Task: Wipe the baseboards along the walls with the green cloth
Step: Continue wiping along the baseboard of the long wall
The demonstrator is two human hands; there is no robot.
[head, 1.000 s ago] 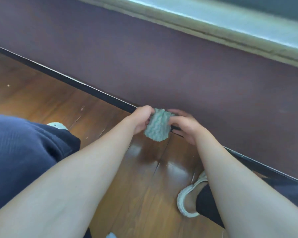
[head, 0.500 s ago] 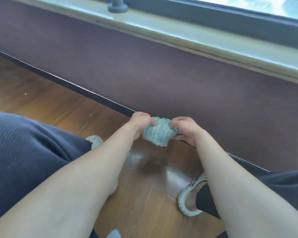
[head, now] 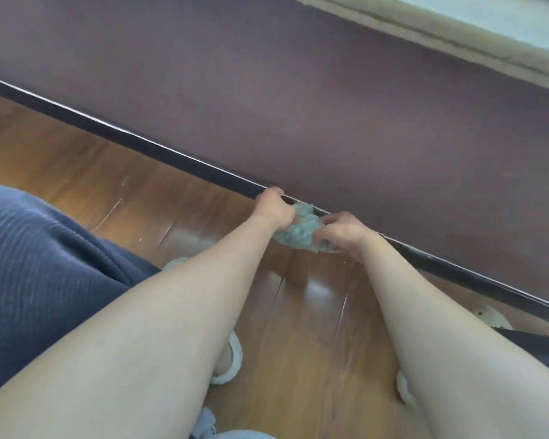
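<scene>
Blur is softening the whole view, so the cloth's (head: 300, 231) weave and edges are hard to make out. It is sitting bunched between the two hands, low against the baseboard (head: 140, 144) and just over the floor (head: 76, 160). Its far edge is overlapping the baseboard's line, but whether it is touching there I cannot tell.

The left hand (head: 273, 209) is gripping the cloth's left end, its fingertips hidden behind its own back and the cloth. The right hand (head: 343, 232) is curling its fingers over the right end and covering part of it. Both forearms are running out of the bottom edge, and they are hiding parts of the slippers (head: 232, 359).

The cloth's long axis is lying along the baseboard, which is running from upper left down to lower right, where the frame is cutting it off. The sill (head: 457, 36) is showing only as a strip in the top right corner.
</scene>
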